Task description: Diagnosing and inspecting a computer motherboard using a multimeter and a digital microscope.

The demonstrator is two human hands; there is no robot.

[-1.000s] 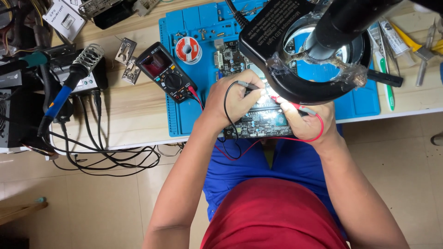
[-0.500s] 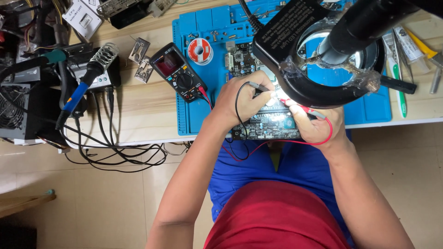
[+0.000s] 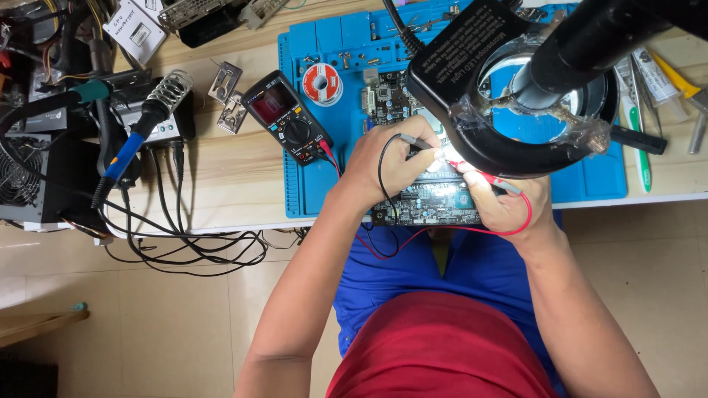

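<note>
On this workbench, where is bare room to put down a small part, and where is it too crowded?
Bare wood lies between the soldering iron stand and the blue mat, below the multimeter. A strip of blue mat also shows right of the right hand, under the ring lamp. It is crowded around the circuit board, where the left hand works, and among tools at far right.

The ring lamp (image 3: 516, 96) hides the circuit board's (image 3: 428, 195) upper part and both probe tips.
</note>
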